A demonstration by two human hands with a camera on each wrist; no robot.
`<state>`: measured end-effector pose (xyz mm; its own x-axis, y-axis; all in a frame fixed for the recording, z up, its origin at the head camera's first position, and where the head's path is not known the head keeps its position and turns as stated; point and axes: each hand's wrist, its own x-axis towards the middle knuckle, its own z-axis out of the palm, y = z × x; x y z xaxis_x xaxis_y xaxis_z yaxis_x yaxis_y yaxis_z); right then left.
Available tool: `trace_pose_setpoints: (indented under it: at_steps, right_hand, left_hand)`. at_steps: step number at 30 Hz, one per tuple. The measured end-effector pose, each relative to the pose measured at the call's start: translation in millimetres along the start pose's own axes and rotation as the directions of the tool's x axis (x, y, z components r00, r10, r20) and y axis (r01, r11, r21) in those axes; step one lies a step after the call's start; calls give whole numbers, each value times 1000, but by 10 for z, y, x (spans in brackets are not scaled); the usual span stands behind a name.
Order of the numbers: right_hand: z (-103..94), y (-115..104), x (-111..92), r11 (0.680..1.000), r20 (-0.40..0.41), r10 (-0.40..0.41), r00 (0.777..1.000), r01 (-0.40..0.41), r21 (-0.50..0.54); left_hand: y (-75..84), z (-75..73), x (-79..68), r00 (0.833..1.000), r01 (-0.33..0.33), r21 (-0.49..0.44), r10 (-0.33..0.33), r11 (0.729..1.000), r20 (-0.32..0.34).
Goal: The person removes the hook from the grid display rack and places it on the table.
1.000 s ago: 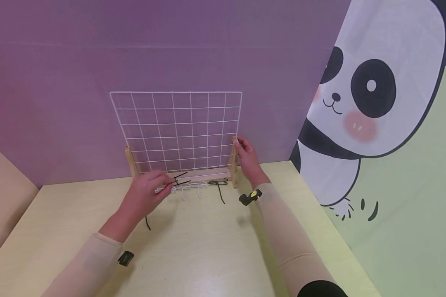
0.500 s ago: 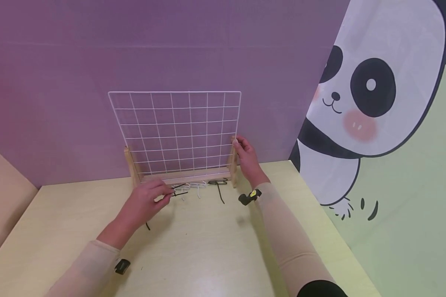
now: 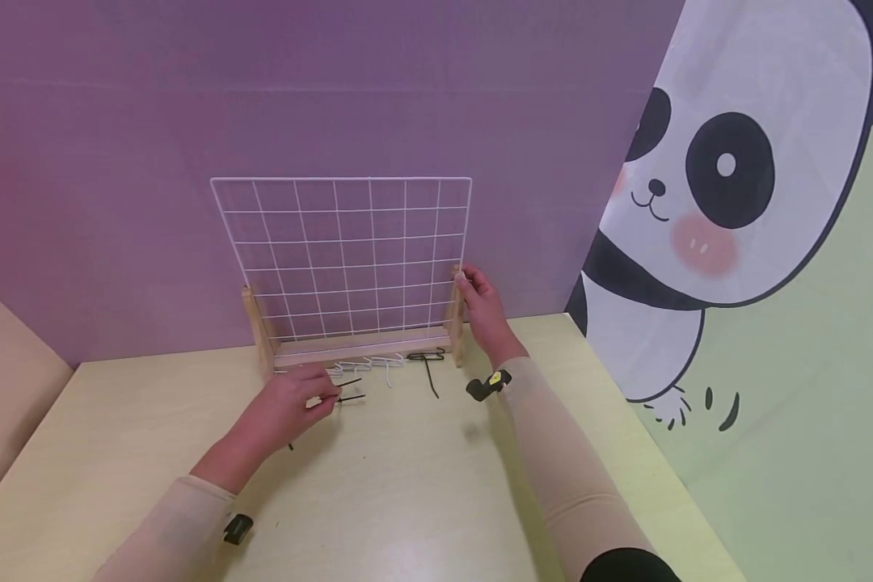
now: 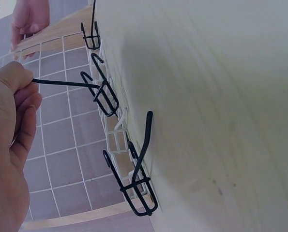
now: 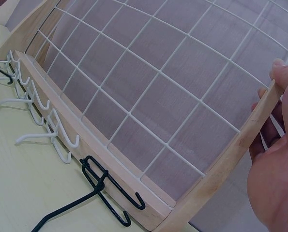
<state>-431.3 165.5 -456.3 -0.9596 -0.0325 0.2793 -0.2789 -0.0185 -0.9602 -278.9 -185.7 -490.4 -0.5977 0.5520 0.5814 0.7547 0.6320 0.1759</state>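
Note:
My left hand (image 3: 291, 400) pinches the straight prong of a black wire hook (image 4: 61, 83) between thumb and fingers, low in front of a white wire grid panel (image 3: 342, 178). The hook's bent ends point away from the fingers, overlapping the row of hooks in the left wrist view. My right hand (image 3: 483, 311) grips the top of the right wooden post (image 5: 262, 108) of the stand that carries the grid, thumb in front and fingers behind. Fingers of the left hand hide part of the hook row in the head view.
Along the stand's wooden base (image 3: 364, 343) lie several white hooks (image 5: 52, 133). One black hook (image 5: 68, 206) lies at the row's right end, another black hook (image 4: 139, 188) at its left. A purple wall (image 3: 116, 202) rises right behind the grid.
The left hand has lowered and come slightly nearer with the black hook, from in front of the grid's bottom edge to close over the table. The right hand has stayed on the post.

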Motion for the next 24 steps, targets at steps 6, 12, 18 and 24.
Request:
trace_pose_setpoints:
  at_steps: [6,12,18,24]
  right_hand:
    - [6,10,9,1000,1,-11,1000,11,-8]
    - [1,22,18,1000,0,-4,1000,4,11]
    - [-5,20,17,1000,2,8,1000,-8,5]
    - [-13,16,10,1000,7,9,1000,-9,-4]
  left_hand:
    - [-3,4,-31,996,58,-12,-57,998,69]
    - [-7,22,-53,984,128,-30,-123,991,129]
    - [10,36,-74,961,197,-66,-180,978,208]
    - [44,56,-102,927,261,-82,-226,962,300]
